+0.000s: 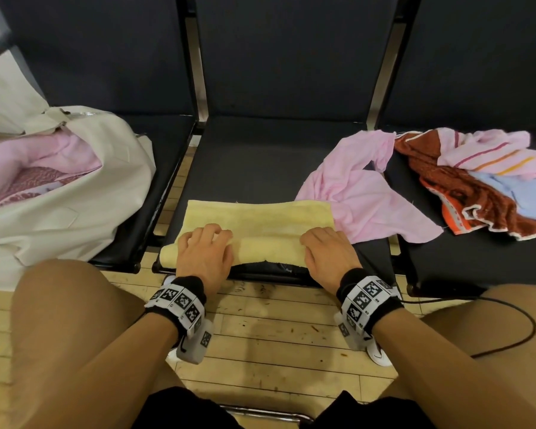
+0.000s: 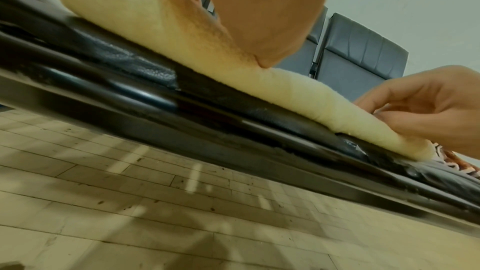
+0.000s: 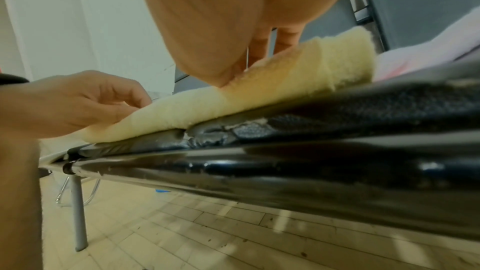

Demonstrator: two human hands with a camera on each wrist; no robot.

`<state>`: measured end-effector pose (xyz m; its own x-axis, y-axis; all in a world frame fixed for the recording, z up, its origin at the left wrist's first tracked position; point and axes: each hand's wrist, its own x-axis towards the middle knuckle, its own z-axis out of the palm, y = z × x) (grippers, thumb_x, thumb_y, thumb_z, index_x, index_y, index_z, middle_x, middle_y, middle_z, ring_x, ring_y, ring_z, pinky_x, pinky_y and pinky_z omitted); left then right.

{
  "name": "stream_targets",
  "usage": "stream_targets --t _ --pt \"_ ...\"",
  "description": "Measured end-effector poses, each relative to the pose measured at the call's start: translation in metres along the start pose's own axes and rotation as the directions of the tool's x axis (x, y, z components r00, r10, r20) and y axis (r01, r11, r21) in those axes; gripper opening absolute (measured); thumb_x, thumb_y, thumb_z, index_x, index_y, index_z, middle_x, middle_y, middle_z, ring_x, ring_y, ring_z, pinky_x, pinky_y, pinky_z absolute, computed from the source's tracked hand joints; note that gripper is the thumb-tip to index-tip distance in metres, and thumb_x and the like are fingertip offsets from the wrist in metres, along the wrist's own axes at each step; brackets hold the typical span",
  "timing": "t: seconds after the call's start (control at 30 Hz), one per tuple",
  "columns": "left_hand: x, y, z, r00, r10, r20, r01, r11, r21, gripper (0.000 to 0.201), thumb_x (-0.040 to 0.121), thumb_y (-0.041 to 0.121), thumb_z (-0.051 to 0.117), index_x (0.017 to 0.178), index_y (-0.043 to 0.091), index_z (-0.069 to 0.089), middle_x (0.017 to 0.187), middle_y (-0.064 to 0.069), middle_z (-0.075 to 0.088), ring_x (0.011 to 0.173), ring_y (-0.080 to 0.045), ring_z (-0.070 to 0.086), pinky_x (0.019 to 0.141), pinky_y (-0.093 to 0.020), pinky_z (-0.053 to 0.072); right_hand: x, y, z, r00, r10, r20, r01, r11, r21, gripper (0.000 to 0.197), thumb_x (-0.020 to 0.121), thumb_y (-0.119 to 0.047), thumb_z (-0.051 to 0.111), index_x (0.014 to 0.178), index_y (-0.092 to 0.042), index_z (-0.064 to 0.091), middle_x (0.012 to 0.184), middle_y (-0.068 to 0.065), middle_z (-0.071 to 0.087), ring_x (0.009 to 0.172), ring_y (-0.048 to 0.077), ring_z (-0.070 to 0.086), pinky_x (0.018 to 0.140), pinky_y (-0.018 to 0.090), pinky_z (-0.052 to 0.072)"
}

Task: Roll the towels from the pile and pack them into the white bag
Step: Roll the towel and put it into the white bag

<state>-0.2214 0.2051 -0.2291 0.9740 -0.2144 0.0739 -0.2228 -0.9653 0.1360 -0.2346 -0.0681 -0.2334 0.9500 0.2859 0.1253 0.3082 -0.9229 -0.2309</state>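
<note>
- A person's left hand [image 1: 203,253] and right hand [image 1: 327,253] curl their fingers over the rolled near edge of a yellow towel [image 1: 260,219] at the front of the middle seat [image 1: 254,162], each hand clamped on one end of the roll.
- About half the towel lies flat beyond the roll; even pressure from both hands, pushing away together, should keep the roll tight and its ends level.
- The roll sags slightly at mid-span, so it may loosen there.
- The white bag [image 1: 75,205] gapes on the left seat, pink cloth and a reddish patterned piece inside.
- The pile [image 1: 464,178] waits on the right seat: pink, brown-and-orange, striped and pale blue towels.
</note>
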Motion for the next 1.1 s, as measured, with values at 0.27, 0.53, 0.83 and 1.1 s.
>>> stream_targets --t 0.27,0.53,0.83,1.1 --pt "-0.005 0.004 0.004 0.998 0.064 -0.009 -0.064 0.998 0.006 0.026 0.094 0.046 0.047 0.106 0.03 0.064 0.106 0.013 0.065 0.106 -0.018 0.056 0.105 -0.047 0.026 -0.004 -0.016 -0.001 0.997 0.019 0.075 -0.017 1.0 -0.021 0.036 0.083 -0.038 0.049 0.105 -0.017 0.068 0.099 -0.001 0.07 0.092 0.022 0.063 0.09 0.04 0.046" --pt "-0.004 -0.003 0.003 0.993 0.109 0.035 -0.106 0.991 -0.078 0.046 0.086 0.042 0.036 0.118 0.023 0.062 0.11 0.003 0.066 0.118 -0.022 0.048 0.106 -0.043 0.024 -0.003 -0.009 -0.001 0.992 0.061 0.106 -0.058 0.998 -0.038 0.042 0.084 -0.028 0.037 0.115 -0.02 0.065 0.102 -0.003 0.066 0.103 0.023 0.054 0.101 0.046 0.025" --pt "-0.001 -0.003 -0.004 0.987 0.071 0.141 -0.061 0.996 -0.071 0.049 0.086 0.046 0.031 0.119 0.021 0.057 0.101 0.004 0.063 0.095 -0.02 0.056 0.091 -0.039 0.034 -0.005 -0.011 -0.008 0.955 0.151 0.257 -0.142 0.988 -0.054 0.027 0.083 -0.036 0.028 0.091 -0.023 0.05 0.063 -0.008 0.052 0.062 0.019 0.048 0.087 0.039 0.04" --pt "-0.002 0.001 0.003 0.991 0.117 -0.066 -0.115 0.993 0.025 0.017 0.096 0.035 0.049 0.098 0.027 0.064 0.102 0.006 0.061 0.098 -0.021 0.052 0.091 -0.04 0.032 -0.006 -0.008 0.009 0.989 -0.11 -0.098 0.107 0.994 -0.036 0.026 0.063 -0.001 0.061 0.084 -0.015 0.068 0.087 -0.001 0.064 0.078 0.024 0.052 0.072 0.035 0.039"
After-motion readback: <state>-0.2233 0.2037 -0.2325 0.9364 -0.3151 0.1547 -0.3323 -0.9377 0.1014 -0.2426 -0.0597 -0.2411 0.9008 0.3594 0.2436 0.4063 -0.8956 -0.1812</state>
